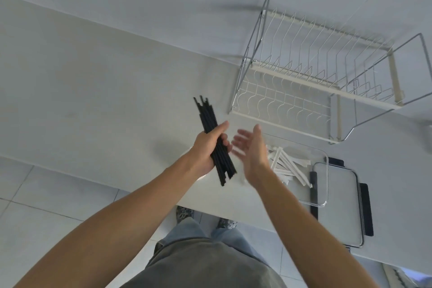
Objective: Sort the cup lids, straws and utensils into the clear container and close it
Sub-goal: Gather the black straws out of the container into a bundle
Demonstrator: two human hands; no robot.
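while gripping the bundle of black straws [214, 140] at centre frame in the left hand [208, 147], bring in the open, empty right hand [251, 149] to square the ends, then lower lengthwise into the clear container [323, 184] at lower right, beside the white utensils [288, 165].

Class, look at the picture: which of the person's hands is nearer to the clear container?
Right. The right hand, open and empty, hovers at the clear container's near-left edge; the left hand, gripping the black straws, is farther left.
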